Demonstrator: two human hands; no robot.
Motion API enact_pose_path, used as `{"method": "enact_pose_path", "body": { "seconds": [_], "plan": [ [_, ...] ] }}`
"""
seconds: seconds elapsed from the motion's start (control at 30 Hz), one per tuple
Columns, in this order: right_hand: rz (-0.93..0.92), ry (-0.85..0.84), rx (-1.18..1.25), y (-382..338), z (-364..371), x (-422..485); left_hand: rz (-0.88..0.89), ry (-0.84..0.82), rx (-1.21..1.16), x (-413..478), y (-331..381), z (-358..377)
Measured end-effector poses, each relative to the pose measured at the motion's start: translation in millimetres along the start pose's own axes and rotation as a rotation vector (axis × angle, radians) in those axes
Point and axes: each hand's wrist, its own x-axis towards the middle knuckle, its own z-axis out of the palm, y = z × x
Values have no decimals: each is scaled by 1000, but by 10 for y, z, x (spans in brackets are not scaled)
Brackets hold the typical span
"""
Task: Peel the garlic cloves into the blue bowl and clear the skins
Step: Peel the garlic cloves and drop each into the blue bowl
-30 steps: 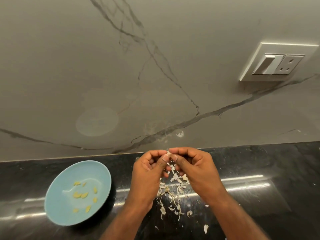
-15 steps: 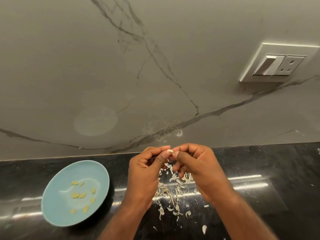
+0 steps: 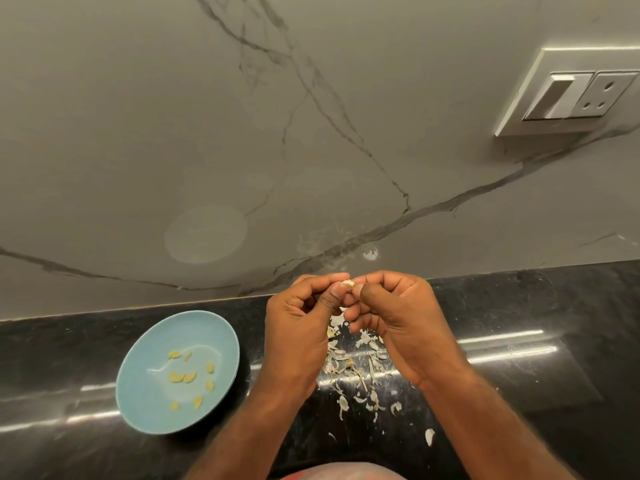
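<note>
garlic clove (image 3: 348,283) pinched right of the blue bowl (image 3: 207,334)

i see the left hand (image 3: 298,327) and right hand (image 3: 401,327) meet above the worktop (image 3: 519,393). their curled fingers (image 3: 330,296) pinch the clove from both sides. peeled cloves (image 3: 181,376) lie in the bowl; skins (image 3: 349,368) lie right of it, under the hands.

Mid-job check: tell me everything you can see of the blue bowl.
The blue bowl is round, shallow and pale blue, with a smooth, slightly glossy surface; ceramic or plastic, I cannot tell. It sits upright on the black countertop, to the left of the left hand and untouched by it. A few small yellowish peeled cloves lie scattered across its middle, with no skins visible inside.
</note>
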Motion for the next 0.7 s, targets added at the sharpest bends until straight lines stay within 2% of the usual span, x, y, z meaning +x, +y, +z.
{"method": "enact_pose_path", "body": {
  "seconds": [0.2, 0.37, 0.43, 0.57, 0.7],
  "plan": [
    [-54, 43, 48, 2, 74, 7, -58, 18, -127, 24, 8, 89],
    [-105, 82, -29, -49, -8, 25, -194, -64, -307, 48, 14, 211],
    [-117, 119, -94, -41, -48, 26, -163, -22, -253, 45, -16, 252],
    [-153, 170, -245, -11, -77, 20, 51, 90, 99, 62, -78, 244],
    [-207, 157, -285, -48, -43, 23, 9, 42, 90, 49, -48, 215]
  ]
}}
